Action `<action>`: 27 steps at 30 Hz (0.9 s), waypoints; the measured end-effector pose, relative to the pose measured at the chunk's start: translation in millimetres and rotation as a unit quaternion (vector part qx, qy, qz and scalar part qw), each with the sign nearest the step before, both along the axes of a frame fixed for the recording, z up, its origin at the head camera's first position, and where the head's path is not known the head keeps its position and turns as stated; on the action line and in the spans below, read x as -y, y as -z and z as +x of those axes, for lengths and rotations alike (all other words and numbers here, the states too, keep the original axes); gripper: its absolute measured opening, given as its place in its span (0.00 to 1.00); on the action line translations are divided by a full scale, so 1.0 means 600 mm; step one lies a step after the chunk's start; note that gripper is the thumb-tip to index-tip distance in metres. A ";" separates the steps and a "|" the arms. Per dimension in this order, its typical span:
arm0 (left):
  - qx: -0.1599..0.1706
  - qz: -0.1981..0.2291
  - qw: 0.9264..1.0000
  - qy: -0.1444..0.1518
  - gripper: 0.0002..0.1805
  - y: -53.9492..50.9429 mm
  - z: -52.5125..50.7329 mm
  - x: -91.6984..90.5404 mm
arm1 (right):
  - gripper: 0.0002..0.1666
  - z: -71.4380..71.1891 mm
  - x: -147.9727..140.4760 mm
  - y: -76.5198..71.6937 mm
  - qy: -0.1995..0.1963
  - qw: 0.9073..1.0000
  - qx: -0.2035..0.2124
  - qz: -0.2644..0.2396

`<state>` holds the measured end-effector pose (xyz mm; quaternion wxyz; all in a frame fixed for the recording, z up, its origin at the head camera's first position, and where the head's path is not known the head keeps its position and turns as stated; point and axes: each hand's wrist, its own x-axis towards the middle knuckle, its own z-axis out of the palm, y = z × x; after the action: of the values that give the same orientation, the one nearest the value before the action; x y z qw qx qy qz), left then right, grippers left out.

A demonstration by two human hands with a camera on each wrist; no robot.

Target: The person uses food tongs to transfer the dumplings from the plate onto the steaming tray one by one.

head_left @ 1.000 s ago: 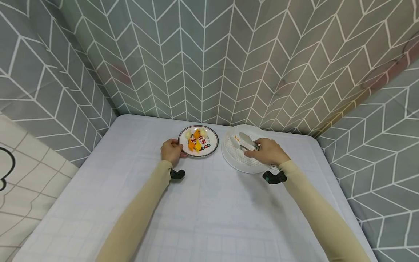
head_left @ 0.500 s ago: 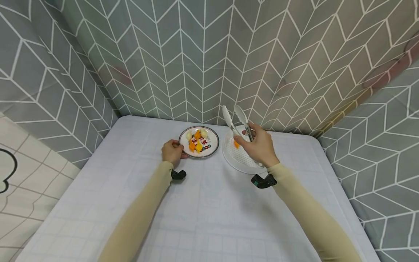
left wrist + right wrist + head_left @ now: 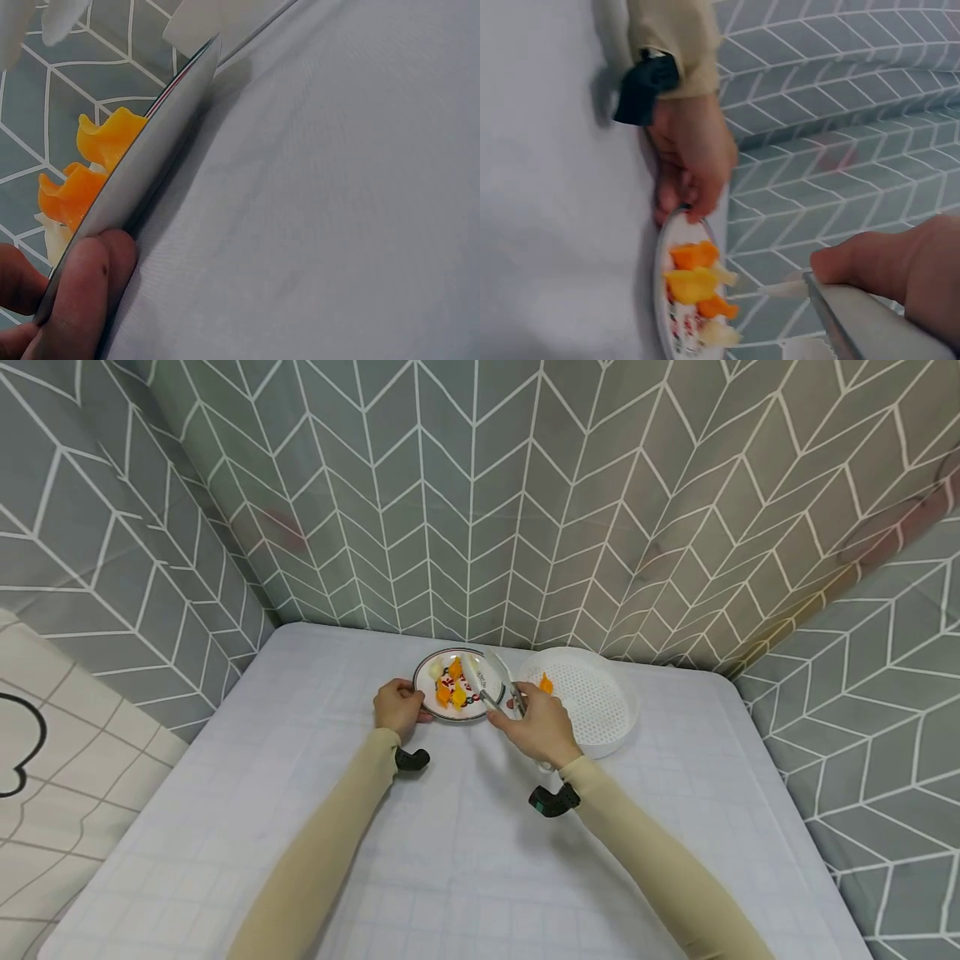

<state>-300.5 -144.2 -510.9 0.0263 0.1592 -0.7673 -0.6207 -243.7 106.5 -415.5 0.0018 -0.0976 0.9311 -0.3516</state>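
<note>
- Right hand (image 3: 542, 725): gripped the tongs (image 3: 475, 677), arms spread wide; I saw nothing caught between the tips. An off-centre squeeze could have shot a piece sideways.
- Left hand (image 3: 397, 707): pinched the plate (image 3: 427, 695) at its left rim, some fingers under the edge. If those fingers lifted, the plate could have tipped and slid its load.
- Tongs: tips hung over the plate's right side. I couldn't tell if they touched anything. Too low a sweep risked clipping the rim.
- Plate: on the bench (image 3: 450, 835), carrying two orange pieces (image 3: 443, 695), a yellow piece (image 3: 458, 697) and two pale pieces (image 3: 436, 669). They lay close together, so I judged that grabbing one could snag a neighbour.
- Basket (image 3: 596, 697): round, white, perforated, just right of the plate, one lone orange piece (image 3: 546, 683) near its left wall. The right hand crossed its near-left edge in the head view; a dropped wrist could have nudged it.
- Bench: cloth-covered. I figured a tug on the cloth might shift plate and basket together.
</note>
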 end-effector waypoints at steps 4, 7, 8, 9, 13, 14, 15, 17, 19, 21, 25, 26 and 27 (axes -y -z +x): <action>-0.003 -0.002 1.000 0.000 0.19 0.001 0.001 0.001 | 0.36 0.006 0.012 0.019 -0.012 1.000 0.020 0.019; -0.004 -0.002 1.000 -0.001 0.19 0.000 0.002 0.002 | 0.31 0.009 0.017 0.029 -0.024 0.999 0.031 0.034; -0.004 -0.003 1.000 -0.001 0.19 0.000 0.002 0.002 | 0.30 0.009 0.018 0.032 -0.027 0.998 0.033 0.039; -0.005 -0.003 1.000 -0.001 0.19 -0.001 0.002 0.001 | 0.29 0.010 0.020 0.034 -0.029 0.998 0.036 0.045; -0.004 -0.005 1.000 -0.002 0.19 0.001 0.002 0.000 | 0.26 0.011 0.023 0.041 -0.034 0.996 0.050 0.068; -0.004 -0.007 1.000 -0.002 0.19 0.001 0.002 0.000 | 0.26 0.011 0.024 0.042 -0.035 0.995 0.053 0.072; -0.004 -0.008 1.000 -0.003 0.19 0.002 0.001 0.000 | 0.26 0.010 0.025 0.042 -0.037 0.995 0.055 0.077; -0.005 -0.010 1.000 -0.006 0.19 0.003 0.000 0.000 | 0.26 0.009 0.028 0.043 -0.041 0.994 0.054 0.086; -0.006 -0.011 1.000 -0.008 0.18 0.004 -0.001 0.000 | 0.26 0.008 0.030 0.043 -0.044 0.993 0.050 0.094; -0.005 -0.010 1.000 -0.008 0.19 0.005 -0.002 0.000 | 0.25 0.007 0.031 0.043 -0.045 0.993 0.048 0.100; 0.003 -0.008 1.000 -0.006 0.19 0.008 -0.007 0.001 | 0.22 0.006 0.034 0.043 -0.048 0.992 0.048 0.109; 0.004 -0.008 1.000 -0.006 0.18 0.008 -0.009 0.002 | 0.22 0.005 0.034 0.043 -0.050 0.991 0.047 0.111; 0.005 -0.009 1.000 -0.006 0.18 0.008 -0.009 0.002 | 0.21 0.004 0.035 0.043 -0.052 0.991 0.047 0.111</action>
<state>-306.2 -145.7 -515.9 0.0279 0.1670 -0.7717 -0.6130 -241.1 85.5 -441.4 0.0749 -0.1283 0.9569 -0.2496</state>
